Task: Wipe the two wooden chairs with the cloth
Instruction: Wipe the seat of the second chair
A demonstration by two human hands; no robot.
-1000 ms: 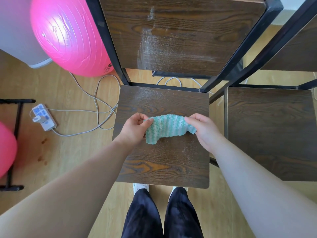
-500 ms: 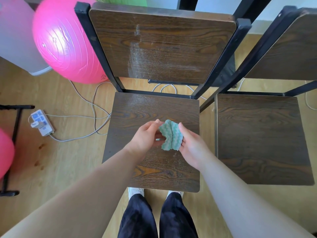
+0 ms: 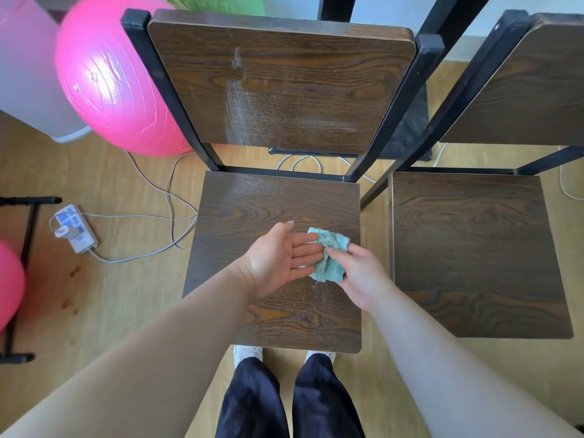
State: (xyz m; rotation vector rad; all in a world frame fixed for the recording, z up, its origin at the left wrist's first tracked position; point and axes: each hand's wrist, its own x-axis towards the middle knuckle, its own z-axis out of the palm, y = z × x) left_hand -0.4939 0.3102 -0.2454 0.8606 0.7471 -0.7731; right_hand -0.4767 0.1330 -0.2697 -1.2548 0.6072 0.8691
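Fingers (image 3: 337,255) of the right hand (image 3: 360,276) curl over a small, folded green-and-white knitted cloth (image 3: 330,240) and grip it; the fold is bunched, with its upper and lower edges showing past the fingers. Fingers (image 3: 303,248) of the left hand (image 3: 278,257) lie straight with the palm turned upward, holding nothing, their tips touching the near edge of the cloth. Both hands hover above the dark-brown wood-grain seat (image 3: 240,222) of a black-framed wooden chair (image 3: 284,324) directly ahead of the person; whether the cloth touches the seat cannot be told. The backrest (image 3: 316,74) carries a pale streaky smear (image 3: 249,115), and a fainter haze lies along the seat's rear edge. A second wooden chair (image 3: 474,248) of the same make stands just beside the first, on the right hand's side, apart from both hands. By its look the cloth is light, soft and limp: it would flop unless bunched, so a whole-hand hold on the folded pad, leaving a flat face free underneath, should press best against the rigid boards. On the pale wooden floor (image 3: 126,295) lie a large glossy pink exercise ball (image 3: 117,83), a white power strip (image 3: 74,227) and loose grey cables (image 3: 170,197)
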